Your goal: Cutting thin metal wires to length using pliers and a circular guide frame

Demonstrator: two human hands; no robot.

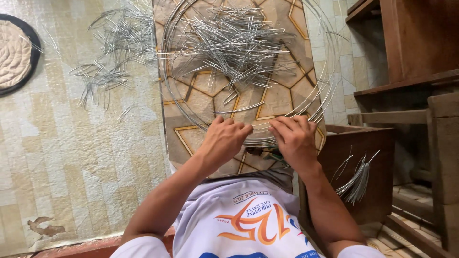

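Both hands work at the near edge of a bundle of large round hoops of thin silver wire [306,102], which lies on a board covered in brown hexagon-patterned vinyl [201,138] serving as a tabletop. The left hand [224,139] sits at about 7 o'clock on the hoops, its fingers [239,130] curled together and pinched on the wire rim. The right hand [294,138] sits just beside it at about 5 o'clock, fingers [283,125] bent and closed on the same rim; the two hands' fingertips are near each other, not quite touching.

Inside the hoops, toward 12 o'clock, lies a heap of short bent silver wire clips [234,43]. A second, looser scatter of the same wire clips [110,52] lies on the pale yellow tiled floor covering [71,157] at 10 o'clock. A round quilted beige cushion with a dark rim [13,55] shows at 9 o'clock. At 4 o'clock, a bunch of wire pieces [356,181] hangs by a dark wooden box [368,143].
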